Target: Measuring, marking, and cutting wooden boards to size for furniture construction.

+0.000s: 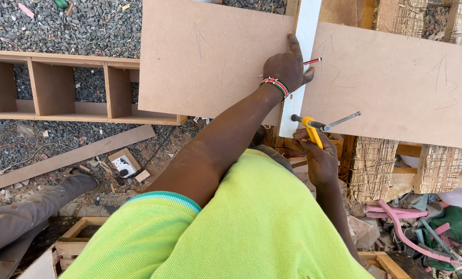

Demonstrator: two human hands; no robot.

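The pencil, red with a dark tip, lies pinched in the fingers of the left hand, right over the white strip that runs between two brown boards. That strip is the landmark here. To its left lies the left board, with a faint pencilled arrow mark on it; to its right lies the right board, also carrying pencilled marks. The left hand rests on the edge of the left board, index finger stretched up along the strip, the other fingers curled around the pencil; a beaded wristband circles the wrist. Below the strip's lower end, the right hand is closed around the yellow handle of a tool whose metal shaft points right, onto the right board. Well left of the strip, a wooden shelf frame with open compartments lies on the gravel. Below and to the right of the strip, pink straps lie in a heap.
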